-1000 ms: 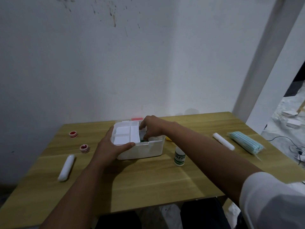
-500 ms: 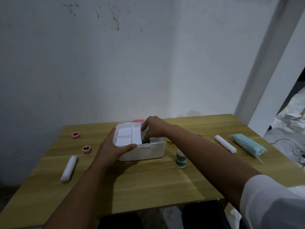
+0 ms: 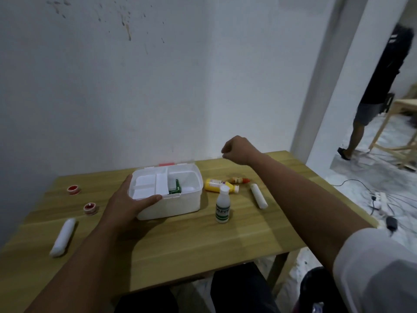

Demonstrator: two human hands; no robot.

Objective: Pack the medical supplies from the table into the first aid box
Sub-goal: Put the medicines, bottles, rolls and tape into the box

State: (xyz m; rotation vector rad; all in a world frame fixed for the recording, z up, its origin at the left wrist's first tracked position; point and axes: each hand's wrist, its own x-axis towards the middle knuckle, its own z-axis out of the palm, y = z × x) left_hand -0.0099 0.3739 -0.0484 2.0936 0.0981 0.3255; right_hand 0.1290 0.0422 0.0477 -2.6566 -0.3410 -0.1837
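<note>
The white first aid box (image 3: 180, 204) stands open mid-table with a divided white tray over its left half and a green packet (image 3: 177, 188) inside. My left hand (image 3: 126, 204) grips the box's front-left corner, thumb along the rim. My right hand (image 3: 237, 151) hovers above the table's far right, fingers curled shut, nothing visible in it. Right of the box lie a yellow bottle (image 3: 217, 185), a small orange bottle (image 3: 238, 180) and a white roll (image 3: 259, 196). A white bottle with a green label (image 3: 223, 207) stands upright.
On the wooden table (image 3: 203, 242), left of the box, are two red-and-white tape rolls (image 3: 73, 190) (image 3: 90, 208) and another white roll (image 3: 62, 237). A white wall backs the table. A person (image 3: 379, 86) walks in the doorway at right; cables (image 3: 381, 202) lie on the floor.
My right hand has come out of the box and risen up to the right. The view has swung right, so the mask pack on the table's right is no longer seen. My left hand stays on the box.
</note>
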